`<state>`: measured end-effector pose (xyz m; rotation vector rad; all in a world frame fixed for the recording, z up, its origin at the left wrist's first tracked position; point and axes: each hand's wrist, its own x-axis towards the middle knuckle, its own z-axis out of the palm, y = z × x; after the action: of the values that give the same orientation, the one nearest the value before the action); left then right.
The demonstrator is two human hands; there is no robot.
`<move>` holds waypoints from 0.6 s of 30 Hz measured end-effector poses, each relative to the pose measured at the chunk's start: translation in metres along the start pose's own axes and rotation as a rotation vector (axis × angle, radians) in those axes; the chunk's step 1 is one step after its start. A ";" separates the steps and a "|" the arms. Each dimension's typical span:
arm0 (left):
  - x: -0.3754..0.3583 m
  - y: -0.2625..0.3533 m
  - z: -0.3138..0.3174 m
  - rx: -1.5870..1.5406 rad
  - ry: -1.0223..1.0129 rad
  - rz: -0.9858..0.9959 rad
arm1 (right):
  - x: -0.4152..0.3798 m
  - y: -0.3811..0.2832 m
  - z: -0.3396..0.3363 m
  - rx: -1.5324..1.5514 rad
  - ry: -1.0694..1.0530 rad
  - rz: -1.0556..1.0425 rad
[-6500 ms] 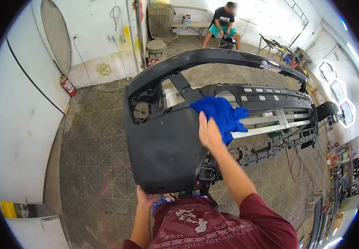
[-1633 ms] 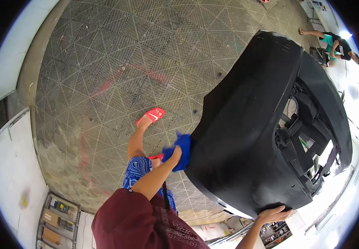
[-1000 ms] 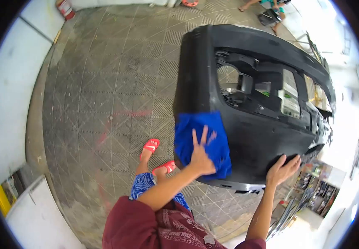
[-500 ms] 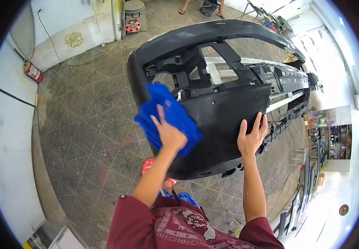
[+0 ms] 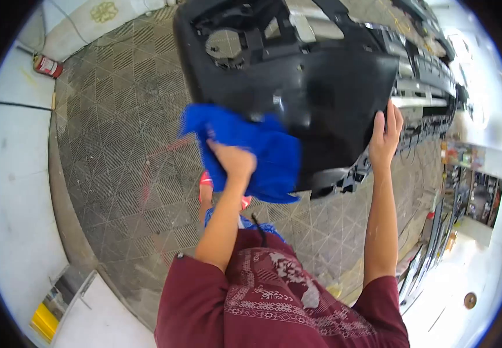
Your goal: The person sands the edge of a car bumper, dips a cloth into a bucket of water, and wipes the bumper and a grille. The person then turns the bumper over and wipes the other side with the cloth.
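A black plastic car bumper (image 5: pixel 344 87) stretches in front of me, its curved end nearest my body. A crumpled blue cloth (image 5: pixel 274 156) lies over the bumper's near left corner and hangs past its lower edge. My left hand (image 5: pixel 235 162) grips the cloth against that corner, its fingers blurred and partly hidden in the folds. On the other side, my right hand (image 5: pixel 385 136) holds the panel's right edge, thumb on the black face and fingers around the rim.
A red fire extinguisher (image 5: pixel 48 66) stands by the left wall. Shelves with assorted items (image 5: pixel 477 185) are at the right, and long parts (image 5: pixel 436 232) lean below them. Grey patterned tiles (image 5: pixel 123 145) cover the floor. A white panel (image 5: pixel 112 313) is at bottom left.
The view has tilted downward, so the bumper sits higher in it. My left hand and the cloth have shifted toward the near lower edge. My right hand has closed around the panel's edge.
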<state>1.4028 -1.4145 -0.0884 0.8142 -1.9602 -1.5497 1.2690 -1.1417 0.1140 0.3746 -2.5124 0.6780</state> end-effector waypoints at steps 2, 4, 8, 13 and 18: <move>-0.014 -0.140 -0.025 -0.429 -0.167 -0.346 | -0.004 -0.003 0.001 0.014 0.019 0.005; -0.093 -0.223 -0.010 -0.209 0.058 -0.098 | -0.005 -0.001 0.000 0.055 0.017 0.009; -0.134 -0.064 -0.003 0.688 -0.108 0.436 | -0.006 0.011 -0.001 0.005 0.030 -0.067; -0.135 0.079 0.050 0.646 -0.417 0.820 | -0.006 0.012 -0.002 -0.002 0.050 -0.076; -0.142 0.021 0.019 0.425 -0.359 0.853 | -0.008 0.013 0.001 0.007 0.086 -0.064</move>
<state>1.4847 -1.2953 -0.0756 -0.2135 -2.4577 -0.8055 1.2704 -1.1305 0.1033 0.4177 -2.4067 0.6639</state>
